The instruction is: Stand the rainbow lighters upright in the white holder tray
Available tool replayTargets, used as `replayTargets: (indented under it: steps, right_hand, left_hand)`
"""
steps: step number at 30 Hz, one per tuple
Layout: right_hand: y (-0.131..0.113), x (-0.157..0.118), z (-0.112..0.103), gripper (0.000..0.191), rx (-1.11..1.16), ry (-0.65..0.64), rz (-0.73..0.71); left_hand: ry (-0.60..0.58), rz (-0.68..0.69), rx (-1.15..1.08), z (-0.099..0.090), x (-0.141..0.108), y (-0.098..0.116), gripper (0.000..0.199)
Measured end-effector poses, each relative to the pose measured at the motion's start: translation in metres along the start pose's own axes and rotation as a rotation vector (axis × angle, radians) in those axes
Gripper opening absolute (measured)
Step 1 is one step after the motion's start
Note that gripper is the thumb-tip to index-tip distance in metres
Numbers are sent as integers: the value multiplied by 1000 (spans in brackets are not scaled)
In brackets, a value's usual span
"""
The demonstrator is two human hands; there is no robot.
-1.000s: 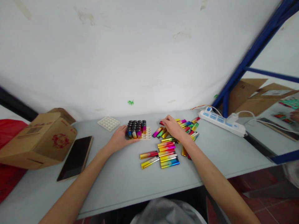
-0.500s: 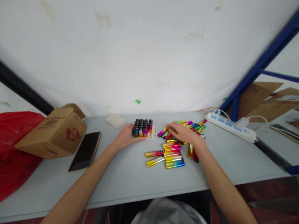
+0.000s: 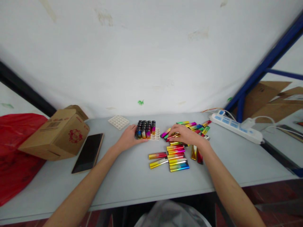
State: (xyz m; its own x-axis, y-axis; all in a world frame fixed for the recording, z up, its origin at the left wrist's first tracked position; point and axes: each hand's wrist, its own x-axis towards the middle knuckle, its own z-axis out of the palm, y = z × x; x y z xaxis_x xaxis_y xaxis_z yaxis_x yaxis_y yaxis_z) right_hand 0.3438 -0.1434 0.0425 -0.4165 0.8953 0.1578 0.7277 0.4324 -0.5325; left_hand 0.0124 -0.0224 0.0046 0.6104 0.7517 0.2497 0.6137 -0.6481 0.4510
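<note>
Several black-topped lighters (image 3: 146, 128) stand upright in rows in a white tray (image 3: 156, 135), whose right-hand holes show bare. My left hand (image 3: 129, 137) is wrapped round the left side of this block, thumb along its front. My right hand (image 3: 180, 133) is over the pile of colourful lighters (image 3: 194, 126), fingers closed on a shiny gold-and-red lighter (image 3: 174, 136). Nearer the front edge, more lighters (image 3: 177, 160) lie flat in a loose stack, and two others (image 3: 197, 154) lie beside my right wrist.
A second white tray (image 3: 118, 122) lies behind my left hand. To the left are a phone (image 3: 87, 153), a cardboard box (image 3: 56, 135) and a red bag (image 3: 19, 151). A power strip (image 3: 236, 128) with cables sits at the right, before a blue frame (image 3: 253, 75).
My right hand has shifted slightly within the pile, and a gold-and-red lighter now shows at its fingertips. The left hand keeps its hold. The whole view has moved a little.
</note>
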Motion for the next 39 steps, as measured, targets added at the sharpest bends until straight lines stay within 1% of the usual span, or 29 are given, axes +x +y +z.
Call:
replayTargets:
  steps: [2,4,6,8,10,13,18,21,25,28,30,36,39]
  right_hand:
    - [-2,2,4,10,0,61,28]
    - [-3,4,9,12,50,159,58]
    - [-5,7,15,18,195,236,79]
    - [-8,10,21,26,384,265,87]
    - [-13,12,26,38,528,277,81]
    - [-21,15,31,55,654,268,107]
    - [-37,20,35,57,863,163,211]
    - [-43,25,39,58,978,174,257]
    - [-46,31,47,57,1013,253,366]
    - [-44,34,53,67,969,306,467]
    - [-44,35,55,69,946,327,510]
    - [-48,37,54,51,970,369,542]
    - [-51,36,51,48,951,382,532]
  left_hand:
    - [-29,8,4,-1,0,0,72]
    - [-34,10,6,-1,0,0,74]
    - [-27,11,5,-1,1,0,74]
    - [-21,14,-1,-1,1,0,73]
    - [-15,18,-13,-1,1,0,73]
    - [-14,23,-32,-1,1,1,73]
    - [-13,35,-25,-2,1,0,72]
    - [-14,30,-25,-1,1,0,72]
    - [0,43,-37,0,1,-1,70]
    - [-7,35,-30,-1,0,-1,71]
    - [-11,30,-24,-1,0,-1,72]
    - [-13,24,-26,-1,1,-1,75]
    - [-8,18,-32,-2,1,0,75]
